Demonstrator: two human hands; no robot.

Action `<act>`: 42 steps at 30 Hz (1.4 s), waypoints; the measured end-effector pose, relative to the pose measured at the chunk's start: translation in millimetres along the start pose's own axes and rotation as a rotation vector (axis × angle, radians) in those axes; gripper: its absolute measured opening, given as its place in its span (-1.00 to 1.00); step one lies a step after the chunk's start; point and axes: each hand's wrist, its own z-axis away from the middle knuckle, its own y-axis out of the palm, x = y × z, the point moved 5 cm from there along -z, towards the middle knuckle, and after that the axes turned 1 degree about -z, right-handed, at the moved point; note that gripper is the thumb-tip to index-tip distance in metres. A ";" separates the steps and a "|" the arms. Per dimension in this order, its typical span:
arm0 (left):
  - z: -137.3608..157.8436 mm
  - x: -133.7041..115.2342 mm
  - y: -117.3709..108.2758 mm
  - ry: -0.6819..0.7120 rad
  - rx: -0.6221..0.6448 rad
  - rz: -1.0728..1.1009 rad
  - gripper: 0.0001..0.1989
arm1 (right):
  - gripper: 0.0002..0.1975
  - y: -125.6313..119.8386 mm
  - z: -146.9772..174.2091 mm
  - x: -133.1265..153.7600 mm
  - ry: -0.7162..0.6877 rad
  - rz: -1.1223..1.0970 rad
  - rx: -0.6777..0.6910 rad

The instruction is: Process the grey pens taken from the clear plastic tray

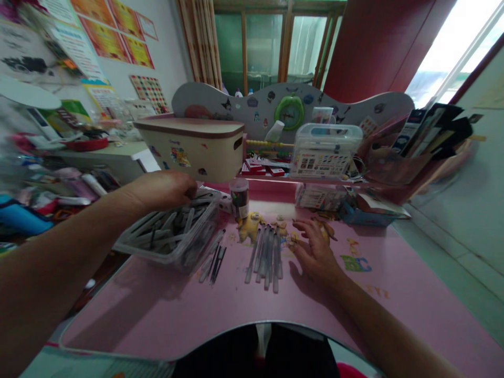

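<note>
My left hand point(167, 191) is over the back of a clear plastic box point(173, 257), its fingers curled downward. Whatever those fingers hold, if anything, is hidden. Many grey pens point(173, 226) lie jumbled inside the box. My right hand point(315, 249) hovers at or just above the pink desk with its fingers apart and nothing in them. To its left lies a loose bundle of translucent grey pens point(268, 257), roughly side by side. Between bundle and box are several thin black sticks point(217, 265), perhaps refills, with a few grey pieces point(207, 268) next to them.
Behind the box stands a clear jar point(239, 198). A cream lidded bin point(192, 149) and a clear carry case point(325, 152) occupy the shelf. At the right back sit a blue box point(366, 210) and a pen holder point(397, 163). The pink desk point(157, 315) curves inward at the front.
</note>
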 end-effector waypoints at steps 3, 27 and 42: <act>3.6 -4.3 1.2 -0.027 0.167 -0.211 -0.89 | -0.54 0.8 0.1 -3.3 -0.001 0.004 0.014; 14.8 -25.2 -19.0 0.035 -0.149 -0.083 -0.87 | -0.73 5.3 -0.8 19.7 -0.036 -0.013 0.111; 42.6 -182.6 72.4 0.167 -0.088 1.368 -0.86 | -0.88 26.1 9.7 25.7 -0.002 0.263 0.424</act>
